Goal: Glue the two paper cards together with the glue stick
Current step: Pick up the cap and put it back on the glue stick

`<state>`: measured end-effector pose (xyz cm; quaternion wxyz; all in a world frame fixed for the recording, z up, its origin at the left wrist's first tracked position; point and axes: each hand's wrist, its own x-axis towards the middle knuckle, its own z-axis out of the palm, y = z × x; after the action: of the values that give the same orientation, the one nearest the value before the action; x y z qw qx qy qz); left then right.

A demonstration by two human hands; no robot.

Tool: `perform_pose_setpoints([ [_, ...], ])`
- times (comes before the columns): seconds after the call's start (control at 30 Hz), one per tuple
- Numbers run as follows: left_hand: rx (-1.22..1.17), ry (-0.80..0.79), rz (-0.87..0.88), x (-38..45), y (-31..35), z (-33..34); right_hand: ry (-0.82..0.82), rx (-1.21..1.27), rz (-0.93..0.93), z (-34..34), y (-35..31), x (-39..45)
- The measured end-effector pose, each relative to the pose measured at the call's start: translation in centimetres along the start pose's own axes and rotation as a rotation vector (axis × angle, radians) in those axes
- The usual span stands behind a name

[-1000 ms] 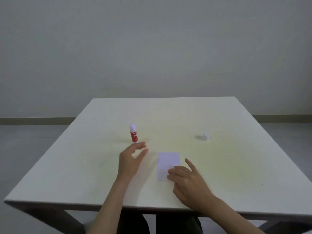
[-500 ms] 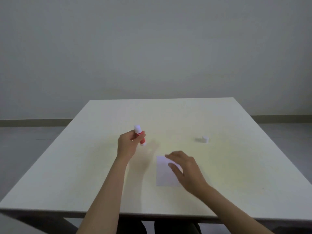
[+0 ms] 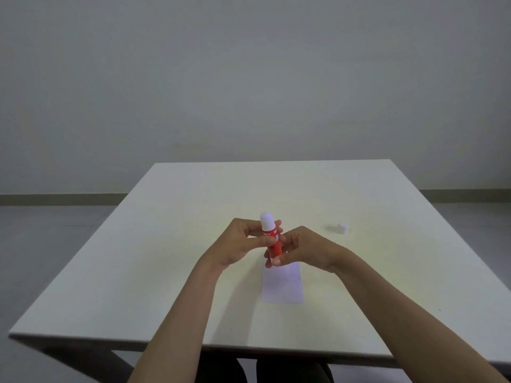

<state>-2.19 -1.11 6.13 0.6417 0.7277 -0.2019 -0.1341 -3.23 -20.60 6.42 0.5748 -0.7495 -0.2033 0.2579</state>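
A red glue stick [image 3: 273,239] with a white top is held upright above the table [image 3: 166,272]. My left hand [image 3: 243,241] grips its upper body. My right hand [image 3: 301,248] pinches its lower end with the fingertips. Beneath and just in front of my hands a pale paper card [image 3: 282,286] lies flat on the table, its far edge hidden by my right hand. I can make out only one card outline; whether a second lies under it I cannot tell.
A small white cap-like object [image 3: 343,227] sits on the table to the right of my hands. The table's near edge runs just below my forearms. A grey wall and floor lie beyond.
My left hand picked the glue stick up from the table and carried it toward the middle. My right hand left the paper card and closed on the stick's lower end.
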Motion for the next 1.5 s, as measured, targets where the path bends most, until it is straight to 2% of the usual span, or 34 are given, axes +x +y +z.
perform_pose_setpoints([
  [0.17,-0.007,0.161,-0.012,0.1,-0.4,0.9,0.337,-0.222,0.068,2.1,0.3,0.9],
  [0.37,0.086,0.501,-0.008,0.6,0.1,2.9,0.690,-0.230,0.055,4.5,1.0,2.7],
  [0.5,0.224,0.720,0.039,1.0,0.4,4.1,0.819,-0.283,0.030,5.8,0.7,3.6],
  [0.57,0.228,0.786,-0.007,1.2,0.4,4.6,0.841,-0.337,0.031,6.1,0.7,4.0],
  [0.67,0.249,0.721,-0.074,1.1,0.4,4.4,0.834,-0.366,0.036,6.0,1.0,4.0],
  [0.87,0.021,0.115,-0.079,-0.4,0.7,2.6,0.750,-0.333,0.030,5.4,1.3,3.7],
  [0.97,0.025,0.049,-0.068,-0.7,1.0,1.4,0.707,-0.354,0.020,5.5,1.6,3.3],
  [1.03,0.094,0.117,-0.026,-0.7,1.0,1.2,0.712,-0.356,0.020,5.7,1.7,3.2],
  [1.17,0.121,0.436,0.003,-0.3,0.5,2.1,0.744,-0.359,0.016,5.6,1.7,3.1],
  [1.3,0.339,0.685,0.026,0.6,0.2,3.5,0.769,-0.378,0.006,6.1,1.6,3.2],
  [1.43,0.572,0.873,0.054,0.9,0.4,4.9,0.811,-0.354,0.029,6.2,1.7,3.3],
  [1.5,0.606,0.925,0.047,1.0,0.4,5.4,0.852,-0.329,0.045,6.2,1.9,3.4],
])
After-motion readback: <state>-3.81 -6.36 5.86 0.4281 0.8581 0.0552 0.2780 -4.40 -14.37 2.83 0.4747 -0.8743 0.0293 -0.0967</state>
